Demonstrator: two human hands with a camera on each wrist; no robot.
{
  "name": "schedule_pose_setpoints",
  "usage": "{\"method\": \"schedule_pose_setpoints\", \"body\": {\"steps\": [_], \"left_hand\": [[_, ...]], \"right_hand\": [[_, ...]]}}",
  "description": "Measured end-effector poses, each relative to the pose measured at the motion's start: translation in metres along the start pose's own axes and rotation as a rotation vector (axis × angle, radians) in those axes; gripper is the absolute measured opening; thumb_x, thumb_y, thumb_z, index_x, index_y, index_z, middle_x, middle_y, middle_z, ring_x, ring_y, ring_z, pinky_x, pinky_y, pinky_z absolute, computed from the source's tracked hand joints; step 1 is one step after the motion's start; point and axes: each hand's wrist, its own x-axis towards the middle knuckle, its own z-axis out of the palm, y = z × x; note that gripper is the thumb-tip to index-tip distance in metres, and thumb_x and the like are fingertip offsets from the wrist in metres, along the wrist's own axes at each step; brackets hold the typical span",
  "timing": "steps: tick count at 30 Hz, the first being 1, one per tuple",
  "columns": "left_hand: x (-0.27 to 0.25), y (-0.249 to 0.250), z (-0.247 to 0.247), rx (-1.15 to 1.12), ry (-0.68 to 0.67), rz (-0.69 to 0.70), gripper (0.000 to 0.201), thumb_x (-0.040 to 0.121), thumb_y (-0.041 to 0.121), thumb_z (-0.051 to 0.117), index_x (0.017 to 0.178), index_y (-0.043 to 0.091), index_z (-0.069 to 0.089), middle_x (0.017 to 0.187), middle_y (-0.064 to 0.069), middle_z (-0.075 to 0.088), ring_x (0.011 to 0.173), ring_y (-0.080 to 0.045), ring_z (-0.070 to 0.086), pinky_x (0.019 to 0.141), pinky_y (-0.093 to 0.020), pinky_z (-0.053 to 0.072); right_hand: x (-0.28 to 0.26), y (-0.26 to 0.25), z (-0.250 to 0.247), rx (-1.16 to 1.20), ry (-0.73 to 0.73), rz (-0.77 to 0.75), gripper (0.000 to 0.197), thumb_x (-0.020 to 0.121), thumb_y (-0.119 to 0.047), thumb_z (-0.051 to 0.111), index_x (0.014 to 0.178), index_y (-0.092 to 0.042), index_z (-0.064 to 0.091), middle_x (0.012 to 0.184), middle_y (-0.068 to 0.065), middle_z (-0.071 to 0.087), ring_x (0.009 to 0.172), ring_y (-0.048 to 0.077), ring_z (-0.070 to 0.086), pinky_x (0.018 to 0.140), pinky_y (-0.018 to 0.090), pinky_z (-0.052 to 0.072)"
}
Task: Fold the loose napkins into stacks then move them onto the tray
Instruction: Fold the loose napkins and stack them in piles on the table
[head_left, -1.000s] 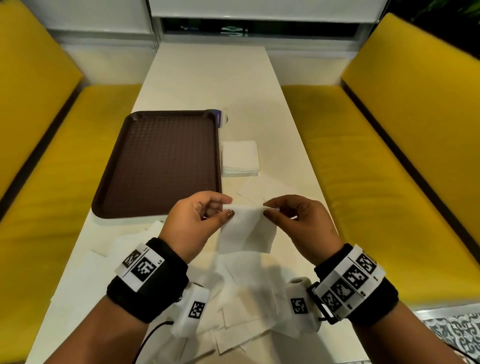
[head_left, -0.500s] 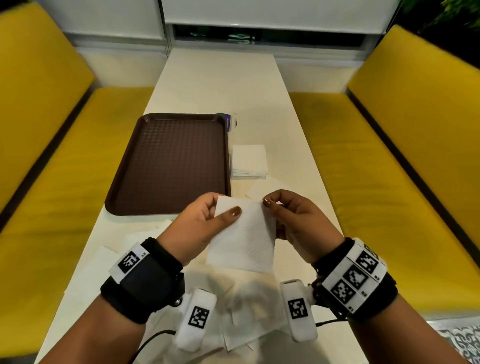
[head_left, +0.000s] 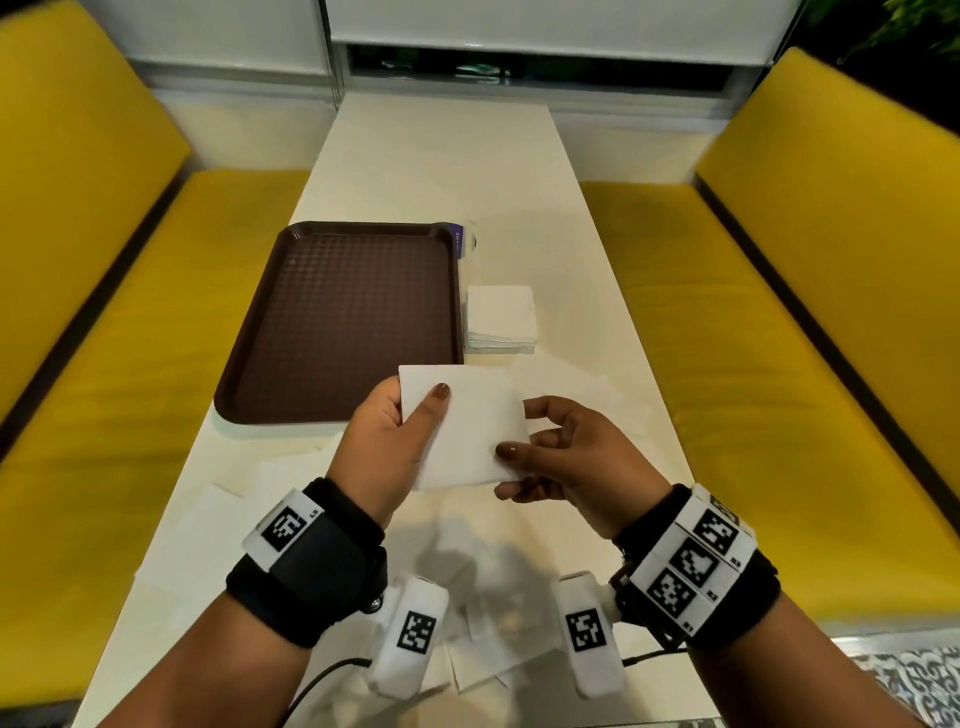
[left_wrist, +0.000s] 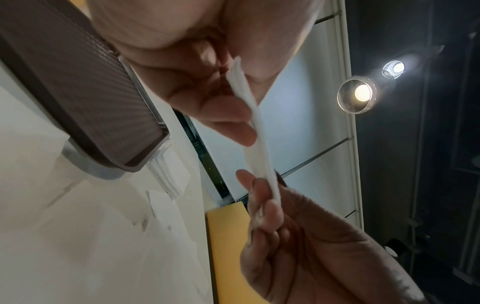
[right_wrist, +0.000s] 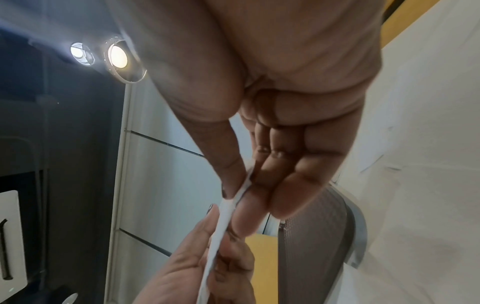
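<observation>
Napkin (head_left: 465, 423) hangs between our hands above the table (head_left: 431, 171), near the tray (head_left: 337, 317): our left hand (head_left: 387, 441) pinches its left edge, thumb on top, and our right hand (head_left: 563, 457) pinches the lower right corner.

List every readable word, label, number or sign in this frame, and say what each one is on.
"L5": seemingly, on the white tag of the left wristband; small and uncertain.
Purple label on the object behind the tray: too small to read.
Right wristband tags: tiny characters, unreadable.
Square markers on both wrist cameras: patterns only, no text.
</observation>
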Motion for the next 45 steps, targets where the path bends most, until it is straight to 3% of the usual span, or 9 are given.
{"method": "schedule_pose_setpoints", "body": {"steps": [6, 13, 20, 25, 30, 32, 37, 42, 45], "left_hand": [[-0.003, 0.000, 0.004, 0.069, -0.019, 0.010, 0.047, 0.084, 0.047, 0.069, 0.117, 0.016, 0.058, 0.103, -0.004, 0.071, 0.079, -0.017, 0.069, 0.045, -0.028, 0.047], [-0.007, -0.003, 0.007, 0.179, -0.003, 0.047, 0.043, 0.082, 0.048, 0.063, 0.114, 0.019, 0.058, 0.095, -0.002, 0.069, 0.067, -0.014, 0.065, 0.040, -0.025, 0.041], [-0.005, -0.005, 0.011, 0.148, 0.020, 0.037, 0.029, 0.092, 0.034, 0.064, 0.112, 0.014, 0.057, 0.087, -0.008, 0.067, 0.052, -0.014, 0.058, 0.038, -0.025, 0.037], [-0.008, -0.004, 0.012, 0.169, 0.015, 0.027, 0.026, 0.091, 0.032, 0.064, 0.113, 0.018, 0.058, 0.092, -0.004, 0.068, 0.055, -0.003, 0.060, 0.039, -0.022, 0.040], [-0.012, -0.003, 0.019, 0.121, -0.049, 0.023, 0.023, 0.092, 0.027, 0.064, 0.110, 0.013, 0.060, 0.084, -0.007, 0.067, 0.045, -0.005, 0.055, 0.034, -0.021, 0.036], [-0.013, -0.003, 0.020, 0.115, -0.037, 0.035, 0.021, 0.091, 0.030, 0.063, 0.105, 0.014, 0.063, 0.082, -0.002, 0.070, 0.051, -0.006, 0.061, 0.038, -0.022, 0.041], [-0.008, -0.005, 0.012, 0.072, -0.004, 0.089, 0.021, 0.094, 0.027, 0.059, 0.105, 0.012, 0.068, 0.096, -0.002, 0.075, 0.090, -0.018, 0.071, 0.074, -0.032, 0.058], [-0.009, 0.000, 0.013, 0.105, -0.078, 0.119, 0.016, 0.092, 0.026, 0.060, 0.099, 0.015, 0.071, 0.093, -0.001, 0.076, 0.086, -0.018, 0.072, 0.072, -0.030, 0.057], [-0.011, 0.000, 0.015, 0.123, -0.100, 0.134, 0.016, 0.092, 0.026, 0.060, 0.100, 0.016, 0.071, 0.094, 0.000, 0.076, 0.087, -0.018, 0.072, 0.073, -0.030, 0.057]], "right_hand": [[-0.001, 0.000, 0.001, -0.020, 0.019, -0.017, 0.029, 0.087, -0.004, 0.068, 0.112, -0.006, 0.055, 0.075, 0.016, 0.071, 0.062, 0.026, 0.071, 0.073, 0.043, 0.059], [-0.004, 0.004, 0.001, -0.061, 0.006, -0.010, 0.014, 0.092, -0.013, 0.064, 0.087, -0.001, 0.057, 0.068, 0.012, 0.070, 0.062, 0.025, 0.071, 0.081, 0.052, 0.056], [-0.004, 0.007, 0.000, -0.084, -0.019, -0.010, 0.033, 0.096, -0.020, 0.057, 0.099, 0.012, 0.058, 0.072, 0.018, 0.069, 0.066, 0.026, 0.072, 0.077, 0.044, 0.059], [0.000, 0.005, 0.000, -0.054, 0.009, -0.013, 0.040, 0.094, -0.030, 0.057, 0.104, 0.009, 0.060, 0.095, 0.027, 0.070, 0.077, 0.031, 0.071, 0.080, 0.045, 0.058], [0.006, 0.006, -0.003, 0.013, 0.088, -0.061, 0.024, 0.092, -0.017, 0.064, 0.108, -0.001, 0.068, 0.109, 0.023, 0.069, 0.096, 0.035, 0.067, 0.091, 0.057, 0.052], [0.006, 0.007, -0.005, 0.024, 0.089, -0.070, 0.023, 0.092, -0.014, 0.063, 0.109, 0.000, 0.067, 0.110, 0.023, 0.069, 0.098, 0.037, 0.066, 0.093, 0.056, 0.052], [0.004, 0.007, -0.007, -0.001, 0.017, -0.073, 0.028, 0.091, -0.014, 0.064, 0.116, -0.001, 0.064, 0.111, 0.018, 0.070, 0.098, 0.030, 0.069, 0.089, 0.050, 0.054], [0.009, 0.000, -0.007, 0.038, 0.048, -0.139, 0.036, 0.076, -0.024, 0.074, 0.106, -0.006, 0.064, 0.094, 0.004, 0.072, 0.084, 0.017, 0.069, 0.078, 0.038, 0.057], [0.011, -0.004, -0.007, 0.014, 0.071, -0.209, 0.017, 0.084, -0.016, 0.071, 0.094, -0.003, 0.067, 0.084, 0.001, 0.069, 0.074, 0.011, 0.064, 0.065, 0.026, 0.051]]}}
